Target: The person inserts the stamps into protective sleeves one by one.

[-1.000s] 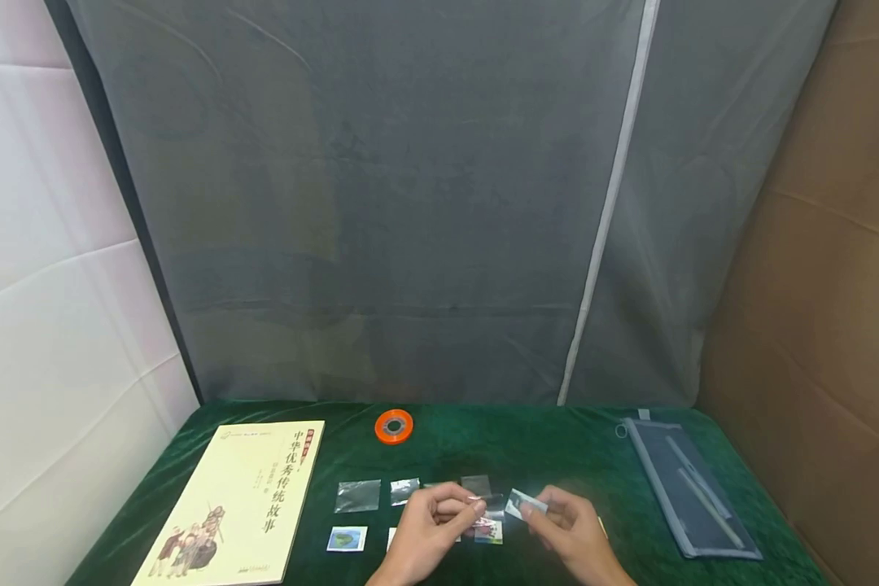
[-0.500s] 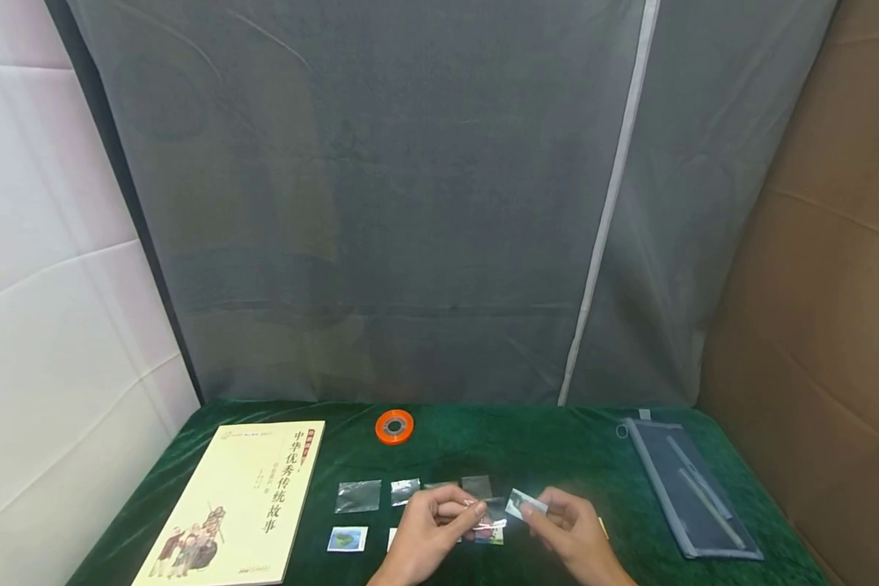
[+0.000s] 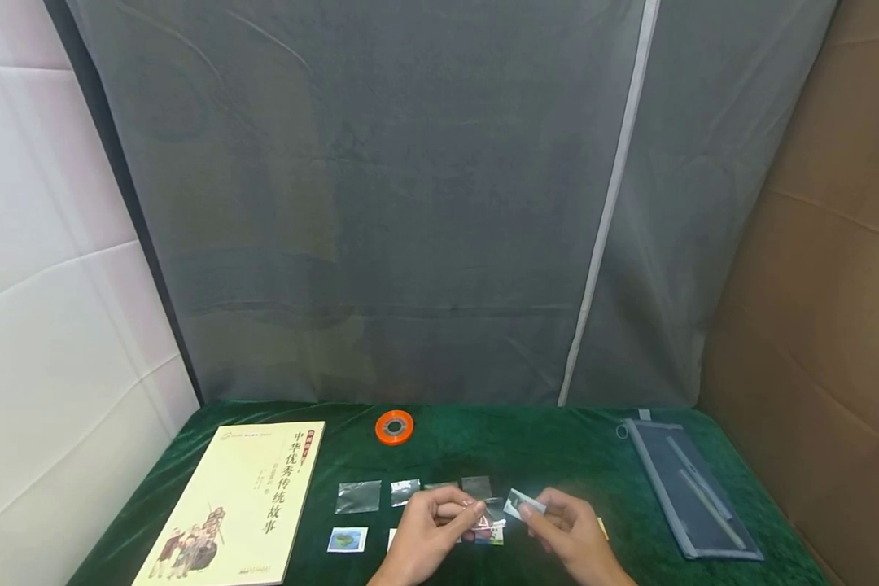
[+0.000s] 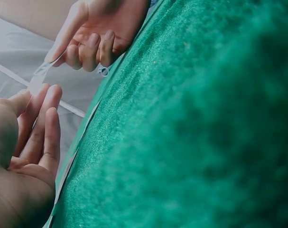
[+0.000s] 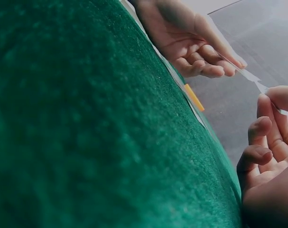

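1. On my feed, the left hand [image 3: 432,529] pinches a clear film sleeve [image 3: 494,509] between thumb and forefinger; its other fingers are loosely bent.
2. The right hand [image 3: 573,526] pinches a small picture card [image 3: 516,501] the same way, holding it by the edge nearest that hand. Card and sleeve are in the air over the green cloth [image 3: 557,439], edges facing; I can't tell whether they touch.
3. I'd expect the card to be nearly weightless and fairly stiff, but easy to crease, so I'd keep to a rim or corner and off the printed face.
4. The sleeve looks thin, limp and slippery, and likely to cling; I'd favour a light fingertip pinch at one edge, without crushing it.
5. Just beyond the hands I see another clear sleeve [image 3: 359,496] and, nearer the person, a blue-and-green card [image 3: 347,540].
6. Farther out are an orange ring [image 3: 394,427], a cream book [image 3: 238,496] to the left and a mesh pouch [image 3: 692,488] to the right.
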`<state>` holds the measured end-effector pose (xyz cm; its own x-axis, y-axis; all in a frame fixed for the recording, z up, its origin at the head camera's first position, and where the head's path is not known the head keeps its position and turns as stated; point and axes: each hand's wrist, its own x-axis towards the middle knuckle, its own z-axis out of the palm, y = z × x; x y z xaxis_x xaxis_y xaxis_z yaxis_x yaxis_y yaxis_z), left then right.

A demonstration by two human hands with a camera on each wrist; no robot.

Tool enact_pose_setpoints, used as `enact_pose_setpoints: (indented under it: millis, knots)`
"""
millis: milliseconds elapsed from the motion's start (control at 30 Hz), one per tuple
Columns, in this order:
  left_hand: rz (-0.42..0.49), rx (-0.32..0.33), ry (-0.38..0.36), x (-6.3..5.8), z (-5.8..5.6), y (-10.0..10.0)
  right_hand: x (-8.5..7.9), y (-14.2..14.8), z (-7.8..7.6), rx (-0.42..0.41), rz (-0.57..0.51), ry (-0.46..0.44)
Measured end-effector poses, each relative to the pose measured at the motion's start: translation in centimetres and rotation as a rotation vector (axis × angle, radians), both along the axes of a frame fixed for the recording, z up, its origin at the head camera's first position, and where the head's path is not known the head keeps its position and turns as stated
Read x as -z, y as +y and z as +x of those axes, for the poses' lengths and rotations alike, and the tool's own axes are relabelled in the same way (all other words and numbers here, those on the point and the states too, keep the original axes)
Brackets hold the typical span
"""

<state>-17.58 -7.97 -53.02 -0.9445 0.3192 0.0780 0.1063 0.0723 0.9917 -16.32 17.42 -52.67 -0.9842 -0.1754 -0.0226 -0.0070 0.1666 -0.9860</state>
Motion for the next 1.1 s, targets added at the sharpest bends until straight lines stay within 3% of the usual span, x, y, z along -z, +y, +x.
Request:
enact_pose_setpoints:
  millis: [433, 933, 1100]
  knots:
    - [-0.003, 0.015, 0.032, 0.10, -0.04, 0.03, 0.64, -0.12, -0.08, -0.020, -0.027, 0.049]
    - [0.013, -0.031, -0.013, 0.32, -0.15, 0.05, 0.39, -0.35, -0.10, 0.090, 0.015, 0.025]
    - [0.004, -0.039, -0.025, 0.23, -0.10, 0.07, 0.35, -0.32, -0.07, 0.089, 0.016, 0.015]
